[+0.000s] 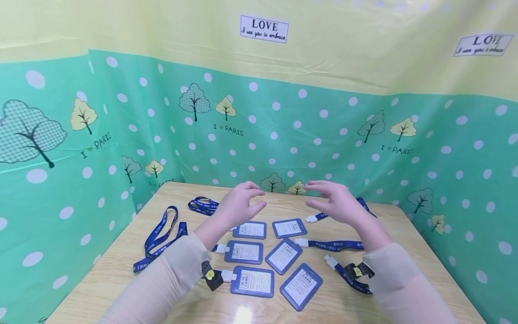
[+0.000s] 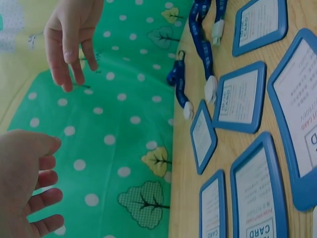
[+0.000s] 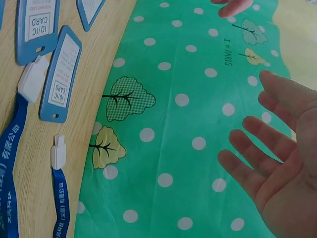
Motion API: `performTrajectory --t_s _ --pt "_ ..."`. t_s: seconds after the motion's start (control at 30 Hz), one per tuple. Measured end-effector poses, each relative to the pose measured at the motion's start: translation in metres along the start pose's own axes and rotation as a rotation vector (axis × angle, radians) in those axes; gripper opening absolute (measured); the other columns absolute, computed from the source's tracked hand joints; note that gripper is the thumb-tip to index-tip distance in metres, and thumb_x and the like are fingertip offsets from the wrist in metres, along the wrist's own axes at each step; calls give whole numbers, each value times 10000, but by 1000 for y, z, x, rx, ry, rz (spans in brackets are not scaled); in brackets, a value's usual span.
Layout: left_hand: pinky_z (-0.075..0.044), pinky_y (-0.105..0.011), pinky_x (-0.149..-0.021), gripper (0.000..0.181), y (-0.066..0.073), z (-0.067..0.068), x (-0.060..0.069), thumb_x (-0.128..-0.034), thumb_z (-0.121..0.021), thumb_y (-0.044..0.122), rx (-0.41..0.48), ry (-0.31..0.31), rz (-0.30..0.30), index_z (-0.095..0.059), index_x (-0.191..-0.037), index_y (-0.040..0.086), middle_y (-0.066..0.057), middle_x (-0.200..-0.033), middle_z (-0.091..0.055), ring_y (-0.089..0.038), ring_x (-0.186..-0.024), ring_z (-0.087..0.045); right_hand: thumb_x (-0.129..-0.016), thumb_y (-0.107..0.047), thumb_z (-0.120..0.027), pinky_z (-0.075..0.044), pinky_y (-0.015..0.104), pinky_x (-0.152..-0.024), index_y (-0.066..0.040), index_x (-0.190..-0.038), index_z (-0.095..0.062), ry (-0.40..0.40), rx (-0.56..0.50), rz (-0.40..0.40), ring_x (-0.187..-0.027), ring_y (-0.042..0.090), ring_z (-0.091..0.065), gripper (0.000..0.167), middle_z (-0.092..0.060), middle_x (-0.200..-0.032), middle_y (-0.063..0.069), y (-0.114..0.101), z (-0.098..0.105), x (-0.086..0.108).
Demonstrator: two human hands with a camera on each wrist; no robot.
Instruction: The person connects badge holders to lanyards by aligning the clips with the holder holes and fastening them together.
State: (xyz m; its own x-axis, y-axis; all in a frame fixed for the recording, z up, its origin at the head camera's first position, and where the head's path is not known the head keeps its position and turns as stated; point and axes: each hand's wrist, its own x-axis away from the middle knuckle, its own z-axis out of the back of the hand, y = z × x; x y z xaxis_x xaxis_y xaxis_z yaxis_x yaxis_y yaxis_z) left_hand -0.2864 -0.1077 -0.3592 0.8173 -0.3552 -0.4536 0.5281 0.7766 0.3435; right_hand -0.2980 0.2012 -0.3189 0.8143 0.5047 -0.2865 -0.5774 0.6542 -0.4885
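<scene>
Both hands hang in the air above the far part of the table, apart and facing each other, holding nothing. The left hand [image 1: 239,204] has its fingers loosely bent, above the upper left card holder [image 1: 250,230]. Relaxed fingers also show on the right hand [image 1: 335,201], above a blue lanyard strap [image 1: 321,216]. Below them lie several blue-framed card holders in two columns, among them one at the lower right [image 1: 301,286] and one at the lower left [image 1: 252,281]. The right wrist view shows the right hand [image 3: 282,158] with spread fingers.
Blue lanyards lie at the left [image 1: 155,243], far left [image 1: 202,205] and right [image 1: 336,245] of the wooden table [image 1: 194,310]. One lanyard's white clip [image 1: 331,262] lies apart from the card holders. A green and yellow curtain [image 1: 283,117] stands behind and at both sides.
</scene>
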Motion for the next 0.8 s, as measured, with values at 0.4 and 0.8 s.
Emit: performTrajectory --t_s 0.4,0.8 --pt "-498 -420 -1027 367 22 -15 4 -975 -691 354 -23 -68 -80 -712 -1262 127 -30 -1301 -642 -248 -1215 -596 -953 -280 -740 -537 537 -959 -113 -1379 -637 -18 73 -19 -1297 371 -543 469 -586 -1426 123 5 5 20" --pt "-513 -382 -1005 379 35 -30 12 -955 -709 369 -37 -70 -123 -711 -1265 150 -16 -1262 -666 -216 -1174 -614 -936 -332 -755 -577 494 -854 -125 -1393 -633 -68 159 -135 -1141 333 -634 516 -604 -1400 142 14 5 40"
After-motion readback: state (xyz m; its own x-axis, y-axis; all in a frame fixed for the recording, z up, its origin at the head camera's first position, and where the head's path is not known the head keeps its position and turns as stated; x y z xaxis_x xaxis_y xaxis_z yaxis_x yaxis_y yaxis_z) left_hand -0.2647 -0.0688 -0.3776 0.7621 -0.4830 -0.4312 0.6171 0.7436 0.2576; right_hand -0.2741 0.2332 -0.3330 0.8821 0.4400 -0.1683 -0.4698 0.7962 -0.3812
